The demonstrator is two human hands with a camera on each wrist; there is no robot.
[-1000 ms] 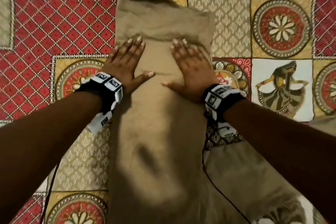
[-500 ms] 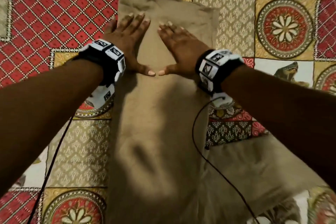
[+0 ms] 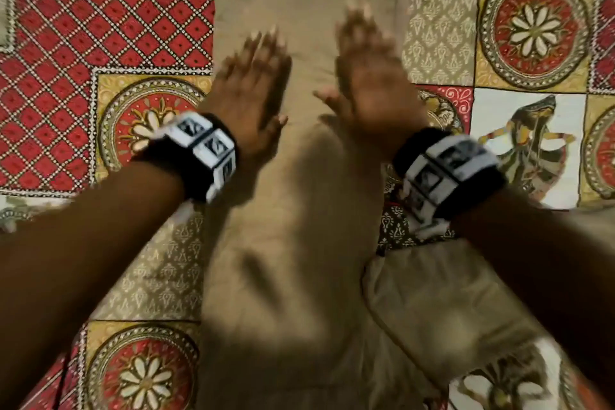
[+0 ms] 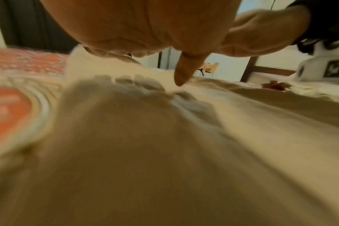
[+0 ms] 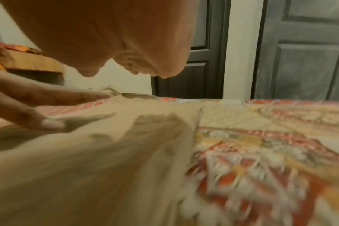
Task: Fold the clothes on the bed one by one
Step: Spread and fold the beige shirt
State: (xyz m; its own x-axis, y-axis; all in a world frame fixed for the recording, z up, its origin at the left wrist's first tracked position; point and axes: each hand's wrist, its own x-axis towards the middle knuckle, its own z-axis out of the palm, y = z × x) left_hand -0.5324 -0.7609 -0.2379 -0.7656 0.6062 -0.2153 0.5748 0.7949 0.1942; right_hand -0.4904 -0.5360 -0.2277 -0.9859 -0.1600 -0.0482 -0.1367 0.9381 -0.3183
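Both your hands have slid back toward you compared with half a second ago, when your thumbs were tip to tip higher up the cloth; now they're apart with a strip of fabric showing between them. Everything's motion-blurred, so go easy on the fine detail.

Your left hand [image 3: 254, 83] sits flat on the tan garment [image 3: 289, 243], fingers straight and pointing to 12 o'clock, gripping nothing. Your right hand [image 3: 369, 76] is the same deal, spread flat with the thumb sticking out toward 9 o'clock, holding nothing. From the left wrist view the palm [image 4: 141, 26] looks lifted just off the cloth with its shadow underneath, so whether it's really pressing down I can't tell. Right wrist view shows your right palm [image 5: 106, 35] hovering too, with the other hand's fingers [image 5: 48, 97] low over the fabric at 9 o'clock.

That garment runs as a long band from 6 o'clock up to 12 o'clock on the patterned bedspread [image 3: 100, 17], with a second flap of it spreading out toward 4 o'clock under your right forearm. Both wrists carry black-and-white marker bands [image 3: 206, 150]. Dark panelled doors [image 5: 304, 50] stand behind the bed in the right wrist view.
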